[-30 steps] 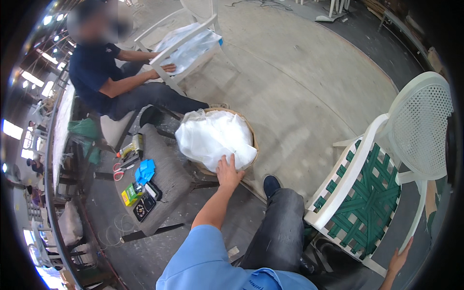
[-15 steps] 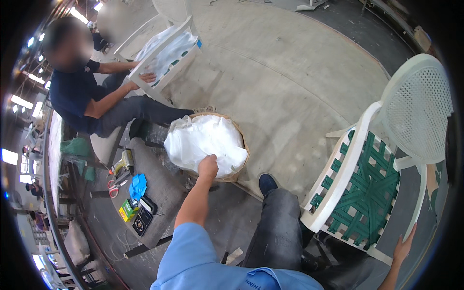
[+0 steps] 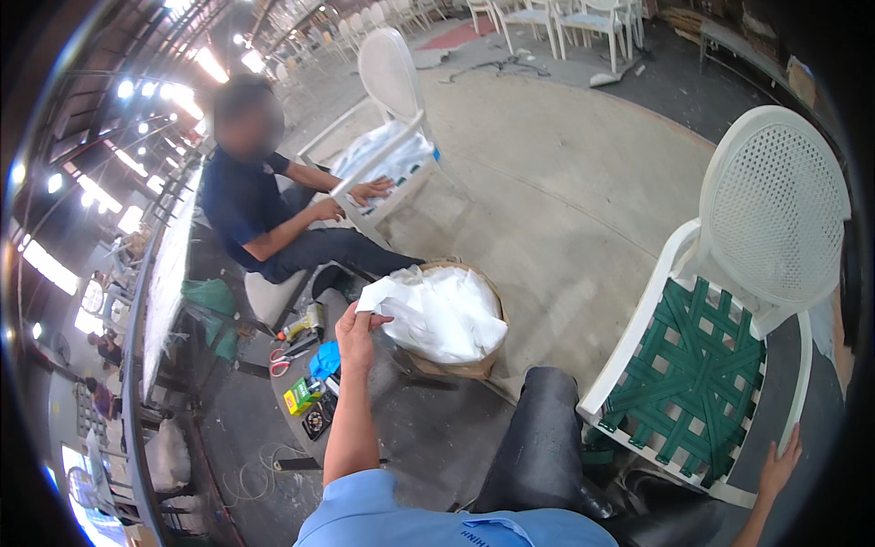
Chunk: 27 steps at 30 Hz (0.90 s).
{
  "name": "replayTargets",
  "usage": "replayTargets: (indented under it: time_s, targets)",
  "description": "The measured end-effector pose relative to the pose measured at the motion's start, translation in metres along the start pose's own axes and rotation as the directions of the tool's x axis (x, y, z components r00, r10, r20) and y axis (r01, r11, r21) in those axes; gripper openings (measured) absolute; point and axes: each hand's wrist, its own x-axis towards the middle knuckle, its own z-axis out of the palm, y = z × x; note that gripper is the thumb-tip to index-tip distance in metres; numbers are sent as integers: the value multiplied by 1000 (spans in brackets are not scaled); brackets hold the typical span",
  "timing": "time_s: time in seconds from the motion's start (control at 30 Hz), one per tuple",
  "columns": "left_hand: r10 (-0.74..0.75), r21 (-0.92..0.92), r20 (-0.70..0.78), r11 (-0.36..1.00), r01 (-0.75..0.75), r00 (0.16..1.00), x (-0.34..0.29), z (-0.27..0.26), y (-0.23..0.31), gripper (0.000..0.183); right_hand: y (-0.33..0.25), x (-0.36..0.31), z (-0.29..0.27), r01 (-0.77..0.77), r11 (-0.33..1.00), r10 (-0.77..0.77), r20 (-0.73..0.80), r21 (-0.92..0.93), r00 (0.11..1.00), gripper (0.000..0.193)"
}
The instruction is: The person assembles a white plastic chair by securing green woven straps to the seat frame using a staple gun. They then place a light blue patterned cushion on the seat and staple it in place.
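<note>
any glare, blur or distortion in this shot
Head view, far left: windows glare white and the rail bows with fisheye distortion; head view, upper left: the co-worker's head is blurred; head view, near centre: the sheet in the left hand is sharper.

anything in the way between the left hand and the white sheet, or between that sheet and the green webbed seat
Nothing visible separates the left hand from the white sheet; it grips the edge. Toward the green webbed seat, the white armrest stands in between, along its left side.
</note>
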Motion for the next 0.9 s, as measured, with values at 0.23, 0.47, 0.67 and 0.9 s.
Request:
replayTargets:
  time_s: [0.23, 0.47, 0.67, 0.9]
  targets:
    - [208, -314, 367, 945, -90, 907, -27, 13, 154, 32, -85, -4, 21, 282, 846, -181, -252, 453, 951, 47]
    - [327, -504, 688, 857, 102, 648, -80, 76, 238, 63, -348, -48, -108, 331, 71, -561, -236, 941, 793, 42]
    - [341, -429, 851, 890, 155, 400, -126, 142, 291, 60, -416, -52, -172, 452, -224, -633, -481, 864, 607, 37]
    - [205, -427, 654, 895, 131, 728, -142, 207, 285, 42, -354, -37, -172, -290, -321, -594, 47, 902, 803, 25]
